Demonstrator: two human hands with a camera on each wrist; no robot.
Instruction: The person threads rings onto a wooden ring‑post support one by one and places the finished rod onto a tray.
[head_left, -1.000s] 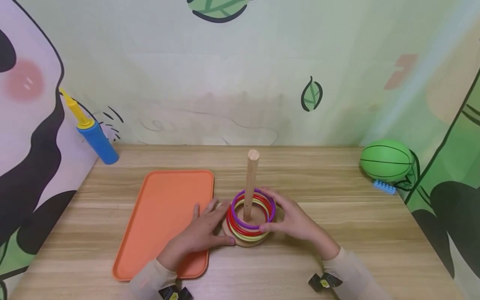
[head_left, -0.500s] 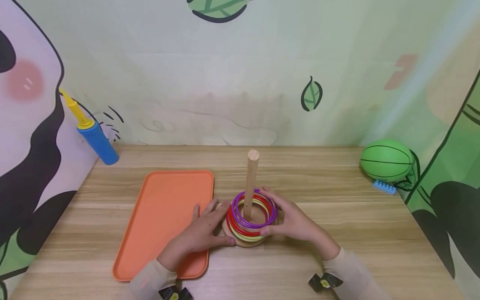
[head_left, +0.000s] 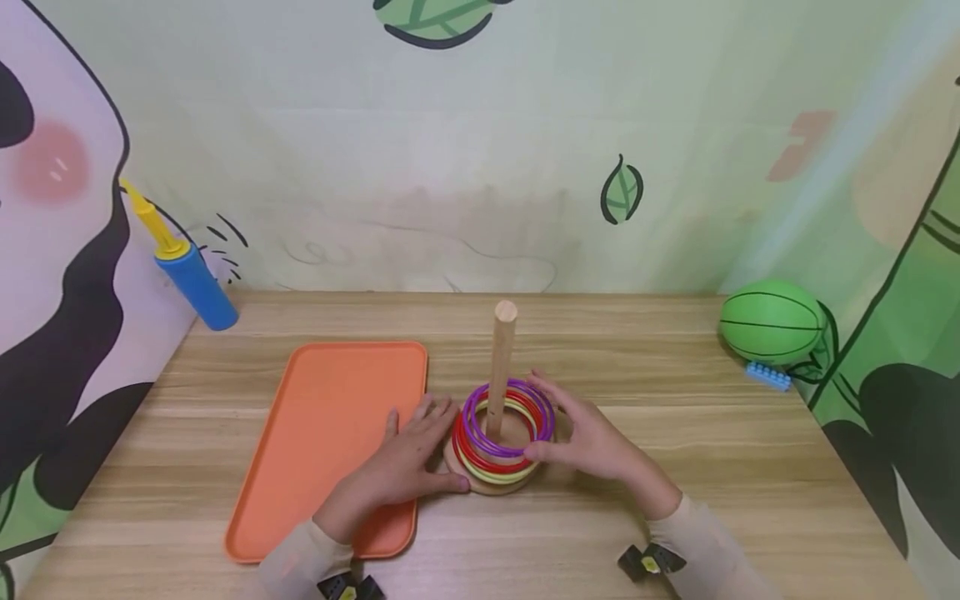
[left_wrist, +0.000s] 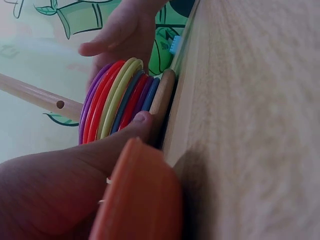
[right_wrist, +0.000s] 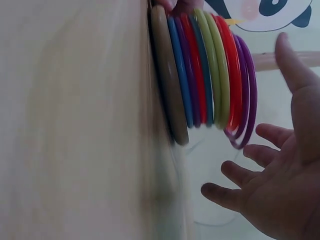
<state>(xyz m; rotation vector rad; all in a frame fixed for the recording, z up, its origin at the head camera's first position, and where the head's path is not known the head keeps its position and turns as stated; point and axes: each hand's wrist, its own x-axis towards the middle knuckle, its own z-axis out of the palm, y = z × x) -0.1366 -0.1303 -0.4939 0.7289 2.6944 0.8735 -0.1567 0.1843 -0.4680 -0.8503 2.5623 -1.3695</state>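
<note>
A wooden peg [head_left: 502, 358] stands upright on a round wooden base [right_wrist: 168, 75], with a stack of coloured rings about it. Two purple rings [right_wrist: 253, 95] lie on top, slightly offset from each other. Beneath them are red rings [right_wrist: 233, 80], yellow rings [right_wrist: 223, 75] and several blue, red and purple ones. My left hand [head_left: 401, 458] rests at the stack's left, its thumb pressing the base's edge and its fingers extended over the tray side. My right hand [head_left: 588, 437] is spread at the right side of the rings; in the right wrist view its fingers are apart from them.
An orange tray [head_left: 322, 433] lies on the wooden table [head_left: 637, 367], partly under my left hand. A blue and yellow hand pump [head_left: 197, 283] leans at the back left. A green ball [head_left: 772, 321] and a blue toy brick [head_left: 768, 375] sit at the back right.
The upper purple ring has shifted slightly right, so two purple rings show apart. My right hand has let go and drawn slightly back to the right. My left hand stays in place.
</note>
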